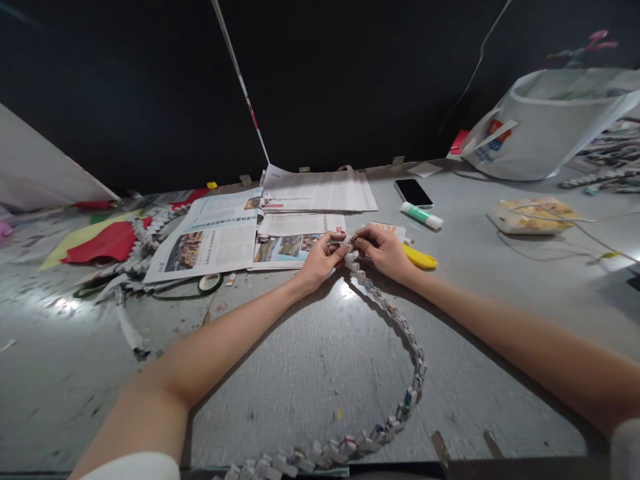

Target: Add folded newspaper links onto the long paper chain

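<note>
One folded-paper chain (pixel 419 369) runs nearward (bowing right) from both hands' fingers (pixel 340 253).

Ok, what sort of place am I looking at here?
Probably a craft workspace, though I can't tell where: a folded-paper chain curves across the tabletop, with newspapers and what looks like a glue stick lying beyond.

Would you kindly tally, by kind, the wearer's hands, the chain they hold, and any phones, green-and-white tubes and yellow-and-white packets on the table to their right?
Hands: 2, left hand and right hand
Held folded-paper chain: 1
Phone: 1
Green-and-white tube: 1
Yellow-and-white packet: 1
Total: 6
</note>
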Demonstrator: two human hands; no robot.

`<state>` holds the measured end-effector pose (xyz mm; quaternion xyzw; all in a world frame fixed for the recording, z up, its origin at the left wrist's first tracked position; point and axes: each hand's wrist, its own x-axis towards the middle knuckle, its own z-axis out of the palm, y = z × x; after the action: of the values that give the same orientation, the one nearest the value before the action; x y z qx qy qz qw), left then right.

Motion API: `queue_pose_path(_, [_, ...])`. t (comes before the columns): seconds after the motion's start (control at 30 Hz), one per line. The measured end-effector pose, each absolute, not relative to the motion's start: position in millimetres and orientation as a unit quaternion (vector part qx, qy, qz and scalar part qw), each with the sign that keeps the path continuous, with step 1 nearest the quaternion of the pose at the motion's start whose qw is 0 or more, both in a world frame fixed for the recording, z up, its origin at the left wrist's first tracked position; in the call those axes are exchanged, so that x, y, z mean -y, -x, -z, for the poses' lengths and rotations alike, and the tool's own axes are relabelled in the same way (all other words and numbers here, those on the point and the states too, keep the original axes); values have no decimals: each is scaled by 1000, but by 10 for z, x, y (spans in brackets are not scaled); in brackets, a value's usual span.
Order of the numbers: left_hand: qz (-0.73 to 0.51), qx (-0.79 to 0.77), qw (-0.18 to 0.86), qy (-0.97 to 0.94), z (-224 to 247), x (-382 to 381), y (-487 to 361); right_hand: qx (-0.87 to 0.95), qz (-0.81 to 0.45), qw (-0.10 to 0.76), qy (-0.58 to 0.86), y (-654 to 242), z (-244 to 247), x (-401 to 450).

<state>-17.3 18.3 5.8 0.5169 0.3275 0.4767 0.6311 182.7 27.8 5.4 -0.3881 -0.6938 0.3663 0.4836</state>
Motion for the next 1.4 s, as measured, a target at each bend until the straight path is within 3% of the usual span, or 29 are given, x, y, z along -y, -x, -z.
queue_pose_path(1.4, [-478, -321, 630, -521, -96, -147, 152, 710, -319, 484, 400, -1841, -121, -221])
